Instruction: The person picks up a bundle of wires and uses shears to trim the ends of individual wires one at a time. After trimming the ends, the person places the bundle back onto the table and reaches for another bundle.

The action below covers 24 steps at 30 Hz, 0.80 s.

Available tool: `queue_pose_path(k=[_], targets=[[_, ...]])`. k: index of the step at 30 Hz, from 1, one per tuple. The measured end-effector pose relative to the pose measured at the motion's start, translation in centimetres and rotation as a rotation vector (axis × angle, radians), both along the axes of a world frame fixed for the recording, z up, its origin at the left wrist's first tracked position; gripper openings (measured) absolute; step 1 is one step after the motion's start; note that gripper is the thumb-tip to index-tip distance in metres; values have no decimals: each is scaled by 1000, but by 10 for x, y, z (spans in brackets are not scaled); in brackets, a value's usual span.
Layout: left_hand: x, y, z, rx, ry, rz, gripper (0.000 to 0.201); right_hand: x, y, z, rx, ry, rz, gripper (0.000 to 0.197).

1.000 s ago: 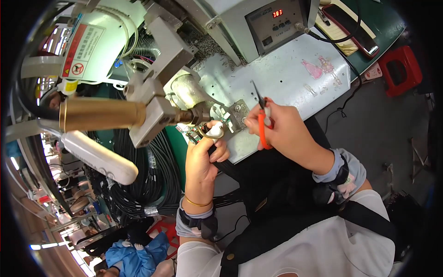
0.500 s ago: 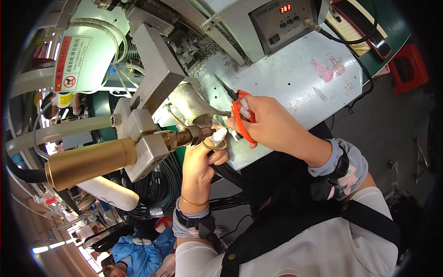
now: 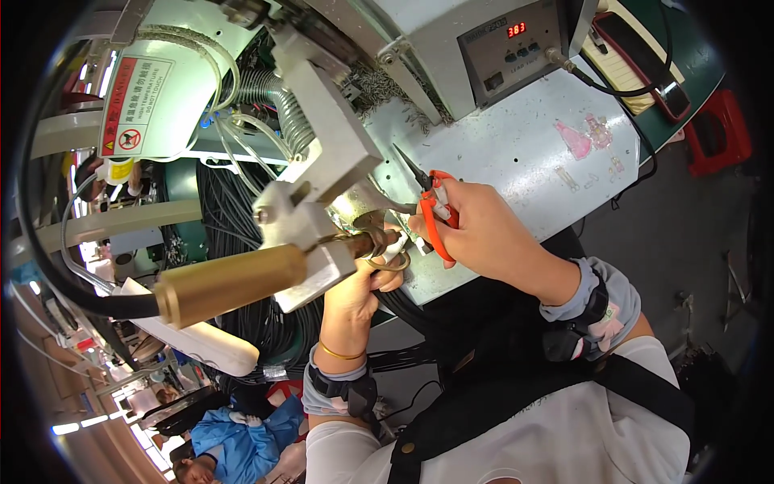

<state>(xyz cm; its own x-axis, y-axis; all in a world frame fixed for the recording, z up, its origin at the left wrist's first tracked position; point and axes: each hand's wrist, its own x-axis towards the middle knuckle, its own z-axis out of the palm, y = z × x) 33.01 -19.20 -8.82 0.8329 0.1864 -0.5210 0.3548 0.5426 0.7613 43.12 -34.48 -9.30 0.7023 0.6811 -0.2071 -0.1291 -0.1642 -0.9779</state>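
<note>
The right hand [image 3: 477,222] is closed around a pair of orange-handled pliers [image 3: 435,230], whose narrow dark tip points up and to the left, over a pale metal plate [image 3: 516,165] on the green desk [image 3: 700,85]. The left hand [image 3: 348,298] has its fingers curled in and pinches a small green-and-white part [image 3: 414,235], which sits just beside the right hand's fingertips, over the near edge of the plate. A soldering iron with a brass-coloured barrel [image 3: 234,286] crosses in front of that hand (its clamp block hides some of the knuckles), and its tip ends near the part; whether the 2 touch, I cannot tell. Black cables [image 3: 230,218] are bundled to the left, beneath the iron's arm. Beyond the plate stands a grey control box [image 3: 512,60] with a red lit display and 3 small buttons below it. At the desk's far right, a dark phone [image 3: 645,60] lies on a yellowish notepad [image 3: 639,103], with a red stool [image 3: 717,133] beside the desk. At lower left, 1 co-worker in blue [image 3: 250,436] has both arms folded in.
</note>
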Motion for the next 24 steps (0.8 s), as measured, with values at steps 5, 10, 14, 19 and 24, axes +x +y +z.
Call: queue_pose_path(k=[5,10,14,19,24], targets=[[-2,-2,0,6,-46,-15,22,0,1,-2,42,9,-12,22],[-2,-11,3,88,-33,63,21,-2,4,-15,59,-44,-26,20],[0,-13,5,116,-26,79,20,-2,2,-10,66,35,-6,17],[-3,-11,8,110,-27,15,20,-2,1,-12,-13,-91,19,15],[-17,-23,14,-19,-66,85,19,-8,-9,-11,161,113,49,15]])
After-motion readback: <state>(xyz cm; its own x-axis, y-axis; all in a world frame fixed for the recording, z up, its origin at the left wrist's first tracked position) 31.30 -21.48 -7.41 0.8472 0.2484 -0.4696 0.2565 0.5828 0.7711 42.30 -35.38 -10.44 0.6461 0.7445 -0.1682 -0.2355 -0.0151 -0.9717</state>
